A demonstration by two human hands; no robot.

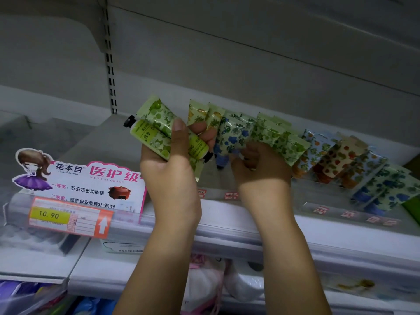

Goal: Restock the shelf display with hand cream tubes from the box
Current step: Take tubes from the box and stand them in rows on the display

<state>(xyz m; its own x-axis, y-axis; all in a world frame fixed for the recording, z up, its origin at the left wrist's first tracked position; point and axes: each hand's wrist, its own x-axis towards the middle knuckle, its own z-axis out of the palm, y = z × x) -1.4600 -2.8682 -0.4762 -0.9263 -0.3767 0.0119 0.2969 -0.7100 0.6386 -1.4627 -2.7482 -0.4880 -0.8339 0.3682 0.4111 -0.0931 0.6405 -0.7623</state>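
Observation:
My left hand (169,165) is raised to the shelf and grips a bundle of green floral hand cream tubes (154,130) with black caps. Just to its right, my right hand (256,169) closes its fingers on a blue-flowered tube (234,135) standing in the display row. Behind the hands stand yellow-orange tubes (202,113). More green leaf-patterned tubes (279,137) lean to the right of that hand. The row of tubes (341,160) continues right in orange and blue prints inside a clear display tray (322,208). The box is not in view.
A white shelf edge (227,226) runs across at wrist height. A promotional card with a cartoon girl (75,180) and an orange price tag reading 10.90 (68,218) sit at the left. Packaged goods (204,285) fill the shelf below. A slotted upright (111,64) stands at the back left.

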